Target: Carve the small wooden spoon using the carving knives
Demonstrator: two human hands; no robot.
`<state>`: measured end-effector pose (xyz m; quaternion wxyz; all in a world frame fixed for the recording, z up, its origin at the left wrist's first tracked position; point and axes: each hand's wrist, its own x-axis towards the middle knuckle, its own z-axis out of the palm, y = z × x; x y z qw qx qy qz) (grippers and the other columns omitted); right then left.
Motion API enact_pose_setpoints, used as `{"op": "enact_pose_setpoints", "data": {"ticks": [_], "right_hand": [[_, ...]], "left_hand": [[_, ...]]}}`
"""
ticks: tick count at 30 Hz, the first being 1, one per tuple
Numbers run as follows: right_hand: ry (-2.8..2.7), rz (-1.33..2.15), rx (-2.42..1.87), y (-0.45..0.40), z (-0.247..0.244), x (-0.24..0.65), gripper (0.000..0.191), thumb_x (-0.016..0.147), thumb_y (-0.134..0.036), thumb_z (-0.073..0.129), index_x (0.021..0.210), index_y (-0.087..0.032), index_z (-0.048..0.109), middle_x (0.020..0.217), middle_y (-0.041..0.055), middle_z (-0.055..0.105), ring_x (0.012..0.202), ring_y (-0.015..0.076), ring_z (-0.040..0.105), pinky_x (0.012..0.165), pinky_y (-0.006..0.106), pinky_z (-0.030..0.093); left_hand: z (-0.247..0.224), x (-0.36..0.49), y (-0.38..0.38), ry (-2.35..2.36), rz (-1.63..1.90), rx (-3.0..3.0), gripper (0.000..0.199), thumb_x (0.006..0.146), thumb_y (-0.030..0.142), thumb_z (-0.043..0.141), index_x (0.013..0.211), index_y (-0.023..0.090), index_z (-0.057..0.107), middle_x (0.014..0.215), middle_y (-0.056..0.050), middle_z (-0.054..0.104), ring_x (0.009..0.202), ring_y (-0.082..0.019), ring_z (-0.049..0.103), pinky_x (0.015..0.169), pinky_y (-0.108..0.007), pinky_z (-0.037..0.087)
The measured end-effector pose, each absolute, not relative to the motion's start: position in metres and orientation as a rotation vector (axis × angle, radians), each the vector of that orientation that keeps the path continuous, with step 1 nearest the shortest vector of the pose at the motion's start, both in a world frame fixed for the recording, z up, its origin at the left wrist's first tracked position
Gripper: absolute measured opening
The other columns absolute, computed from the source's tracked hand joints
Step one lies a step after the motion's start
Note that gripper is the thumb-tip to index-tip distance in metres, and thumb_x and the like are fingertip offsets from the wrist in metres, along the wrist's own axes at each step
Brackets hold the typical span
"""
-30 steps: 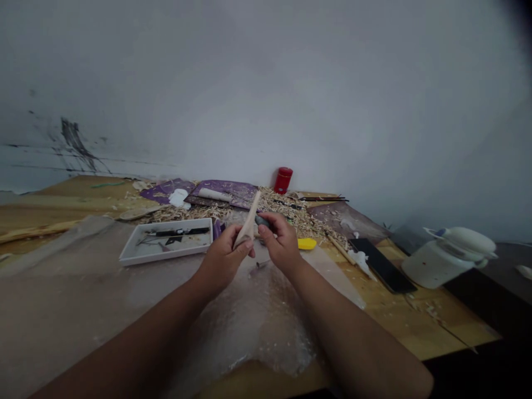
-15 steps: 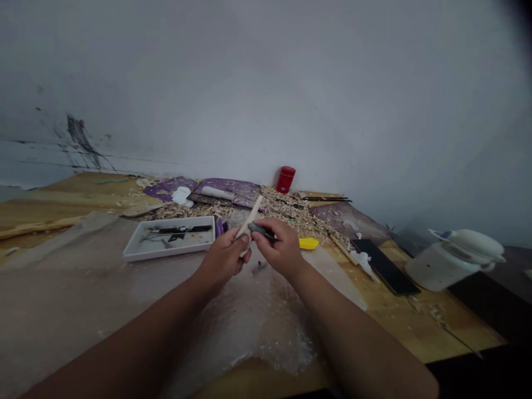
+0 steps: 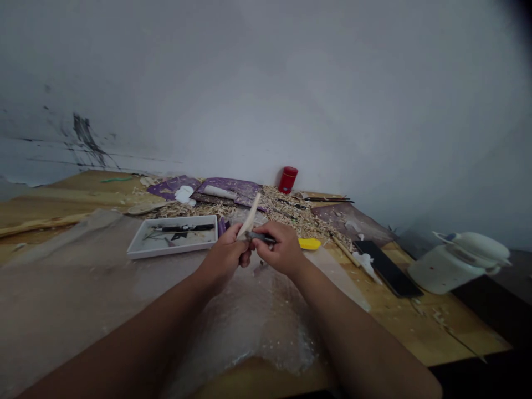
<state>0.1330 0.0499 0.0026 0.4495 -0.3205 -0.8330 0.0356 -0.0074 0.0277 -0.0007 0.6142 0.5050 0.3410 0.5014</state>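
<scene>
A pale wooden stick point(image 3: 251, 215), broader toward its lower end, is gripped in my left hand point(image 3: 228, 252) and points up and away from me. My right hand point(image 3: 280, 248) is closed around a dark-handled carving knife point(image 3: 258, 236). Its tip end meets the wood just above my left thumb; the blade itself is too small and dim to make out. Both hands are close together over the clear plastic sheet point(image 3: 174, 310). Beyond my right hand, a yellow tool handle point(image 3: 310, 244) lies on the table.
A white tray point(image 3: 137, 255) with dark tools stands left of my hands. Wood shavings point(image 3: 286, 213) are heaped behind them, near a red can point(image 3: 288, 179). To the right lie a black phone point(image 3: 386, 269) and a white lidded container point(image 3: 443, 271). A wall rises behind the table.
The knife has shifted slightly down and left along the wood, and its handle has turned a little. The wooden stick has tilted slightly. The whole view has drifted a little.
</scene>
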Motion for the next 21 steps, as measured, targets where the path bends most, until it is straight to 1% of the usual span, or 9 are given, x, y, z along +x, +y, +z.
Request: {"op": "enact_pose_setpoints", "data": {"ticks": [2, 4, 7, 9, 12, 15, 17, 21], "right_hand": [[-2.101, 0.07, -0.833, 0.0508, 0.0019, 0.1326, 0.008, 0.068, -0.022, 0.053, 0.074, -0.02, 0.056, 0.066, -0.0007, 0.058, 0.062, 0.0126, 0.052, 0.06, 0.024, 0.039], [-2.119, 0.064, -0.853, 0.0515, 0.0017, 0.1323, 0.008, 0.068, -0.023, 0.053, 0.074, -0.02, 0.056, 0.068, -0.0003, 0.059, 0.063, 0.0128, 0.053, 0.061, 0.024, 0.039], [-2.131, 0.026, -0.836, 0.0513, 0.0023, 0.1322, 0.012, 0.071, -0.024, 0.052, 0.081, -0.019, 0.056, 0.072, 0.0015, 0.059, 0.067, 0.0136, 0.053, 0.063, 0.025, 0.039], [-2.141, -0.018, -0.817, 0.0503, 0.003, 0.1323, 0.015, 0.074, -0.025, 0.05, 0.086, -0.019, 0.056, 0.073, 0.0027, 0.058, 0.07, 0.0145, 0.052, 0.066, 0.027, 0.039], [-2.161, -0.086, -0.792, 0.0483, 0.0034, 0.1319, 0.016, 0.076, -0.024, 0.048, 0.09, -0.019, 0.055, 0.076, 0.0043, 0.057, 0.074, 0.0158, 0.05, 0.068, 0.028, 0.039], [-2.178, -0.124, -0.801, 0.047, 0.004, 0.1302, 0.016, 0.076, -0.024, 0.047, 0.089, -0.018, 0.055, 0.076, 0.005, 0.057, 0.075, 0.0162, 0.05, 0.068, 0.028, 0.038], [-2.193, -0.086, -0.841, 0.0469, 0.005, 0.1288, 0.013, 0.074, -0.024, 0.05, 0.085, -0.018, 0.056, 0.074, 0.0038, 0.057, 0.072, 0.0155, 0.05, 0.065, 0.027, 0.038], [-2.179, 0.199, -1.005, 0.0492, 0.0067, 0.1277, 0.005, 0.069, -0.023, 0.056, 0.072, -0.019, 0.055, 0.064, -0.0015, 0.057, 0.058, 0.0113, 0.05, 0.053, 0.022, 0.036]], "left_hand": [[-0.0021, -0.0086, 0.0288, 0.798, 1.143, 1.187, 0.029, 0.065, 0.011, 0.044, 0.094, 0.017, 0.042, 0.048, 0.007, 0.04, 0.039, -0.006, 0.035, 0.039, -0.019, 0.028], [-0.0033, -0.0098, 0.0296, 0.805, 1.114, 1.212, 0.031, 0.064, 0.011, 0.044, 0.094, 0.018, 0.041, 0.047, 0.007, 0.04, 0.037, -0.006, 0.035, 0.039, -0.019, 0.028], [-0.0038, -0.011, 0.0289, 0.869, 1.074, 1.238, 0.015, 0.066, 0.014, 0.043, 0.08, 0.018, 0.042, 0.046, 0.007, 0.04, 0.034, -0.005, 0.033, 0.035, -0.018, 0.027], [-0.0029, -0.0115, 0.0274, 0.937, 1.065, 1.257, 0.005, 0.066, 0.016, 0.042, 0.07, 0.018, 0.04, 0.046, 0.007, 0.04, 0.032, -0.005, 0.032, 0.033, -0.018, 0.026], [-0.0012, -0.012, 0.0252, 0.998, 1.058, 1.307, 0.005, 0.067, 0.018, 0.041, 0.065, 0.019, 0.038, 0.046, 0.007, 0.037, 0.032, -0.006, 0.033, 0.033, -0.019, 0.028], [-0.0017, -0.0116, 0.025, 1.053, 1.057, 1.342, 0.003, 0.068, 0.018, 0.041, 0.069, 0.019, 0.039, 0.045, 0.008, 0.035, 0.033, -0.006, 0.033, 0.032, -0.019, 0.029], [-0.0038, -0.011, 0.0261, 1.093, 1.057, 1.361, 0.009, 0.068, 0.017, 0.041, 0.076, 0.02, 0.042, 0.046, 0.008, 0.034, 0.033, -0.007, 0.033, 0.032, -0.019, 0.029], [-0.0087, -0.0111, 0.0293, 1.143, 1.069, 1.423, 0.018, 0.069, 0.019, 0.042, 0.087, 0.019, 0.043, 0.048, 0.008, 0.036, 0.034, -0.007, 0.036, 0.032, -0.018, 0.03]]}}
